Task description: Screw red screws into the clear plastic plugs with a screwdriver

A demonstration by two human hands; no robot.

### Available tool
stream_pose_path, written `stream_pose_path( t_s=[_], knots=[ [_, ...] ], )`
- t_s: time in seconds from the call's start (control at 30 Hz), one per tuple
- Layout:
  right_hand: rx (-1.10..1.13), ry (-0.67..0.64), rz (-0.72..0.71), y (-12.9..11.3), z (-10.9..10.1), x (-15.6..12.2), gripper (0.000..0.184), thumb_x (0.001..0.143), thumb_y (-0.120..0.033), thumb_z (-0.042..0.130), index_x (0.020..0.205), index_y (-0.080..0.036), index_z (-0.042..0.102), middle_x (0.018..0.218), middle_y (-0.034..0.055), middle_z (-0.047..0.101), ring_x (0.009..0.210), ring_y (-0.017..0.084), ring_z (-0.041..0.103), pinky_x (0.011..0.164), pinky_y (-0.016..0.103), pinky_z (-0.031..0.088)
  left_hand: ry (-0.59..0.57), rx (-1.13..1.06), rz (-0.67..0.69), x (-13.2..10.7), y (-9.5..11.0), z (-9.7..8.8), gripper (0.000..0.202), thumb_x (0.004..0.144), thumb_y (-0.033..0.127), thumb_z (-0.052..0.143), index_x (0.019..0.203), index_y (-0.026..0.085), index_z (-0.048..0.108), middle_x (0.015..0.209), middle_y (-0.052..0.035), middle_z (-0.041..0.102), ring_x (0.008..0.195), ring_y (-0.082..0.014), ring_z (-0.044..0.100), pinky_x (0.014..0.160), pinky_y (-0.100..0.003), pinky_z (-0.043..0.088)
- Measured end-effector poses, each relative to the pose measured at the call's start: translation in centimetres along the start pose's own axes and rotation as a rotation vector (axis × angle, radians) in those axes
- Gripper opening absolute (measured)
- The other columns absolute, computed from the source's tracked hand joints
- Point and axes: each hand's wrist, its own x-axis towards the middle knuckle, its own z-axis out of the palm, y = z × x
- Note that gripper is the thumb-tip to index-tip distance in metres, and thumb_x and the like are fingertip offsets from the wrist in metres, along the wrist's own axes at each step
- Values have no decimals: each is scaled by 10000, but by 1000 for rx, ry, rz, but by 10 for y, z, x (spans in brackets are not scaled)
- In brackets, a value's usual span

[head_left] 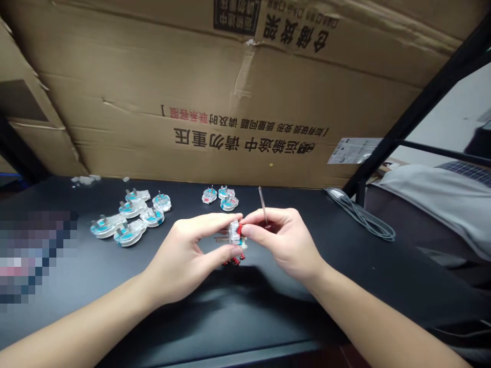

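Two hands meet at the centre of the frame over one dark surface (pixel 337 301). The left hand (pixel 232 232) has thumb and fingers closed on one clear plug (pixel 233 231), its pins pointing to the left of the frame. The right hand (pixel 245 229) pinches one small red piece (pixel 240 228) against the plug's right side, and the same hand carries one thin rod (pixel 262 202), which stands up from the fingers. Just below the plug, near the left thumb, lies a little heap of red bits (pixel 235 259), too small to count. Nine more plugs rest on the surface with their pins up: six (pixel 129 233) at the left of the frame, bunched closely, and three (pixel 229 203) just above the hands. Further up and left are some clear scraps (pixel 86 180), their number hard to tell, with one lone scrap (pixel 126 179) to their right. One coiled grey cable (pixel 360 214) lies at the right, and one large cardboard sheet (pixel 192 76) fills the top, bearing one white label (pixel 355 150).
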Motion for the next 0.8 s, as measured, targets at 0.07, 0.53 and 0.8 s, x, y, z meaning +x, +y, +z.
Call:
stream_pose_path(
  t_s=[0.07, 0.53, 0.8],
  knots=[
    [-26, -2, -14, -1, 0, -1, 51, 774, -243, 772, 782, -192, 778, 773, 24, 772, 697, 162, 705, 647, 256, 559, -12, 16, 35, 0, -1, -1, 389, 844, 297, 736, 1222, 210, 709, 1163, -59, 754, 1072, -222, 703, 967, -294, 543],
    [-199, -51, -64, -3, -1, -4, 228, 886, -294, 648, 710, -153, 676, 664, -4, 627, 618, 106, 523, 583, 227, 432, -15, 162, 186, -1, -8, -2, 405, 871, 208, 699, 1275, 193, 671, 1214, -70, 716, 1055, -167, 695, 931, -206, 533],
    [-183, 7, -125, 1, 4, -4, 202, 912, -288, 627, 746, -173, 643, 672, -29, 578, 589, 85, 468, 553, 210, 386, -37, 60, 61, -1, -2, 0, 399, 875, 266, 700, 1273, 242, 680, 1238, -56, 713, 1089, -214, 675, 967, -286, 524]
  ],
)
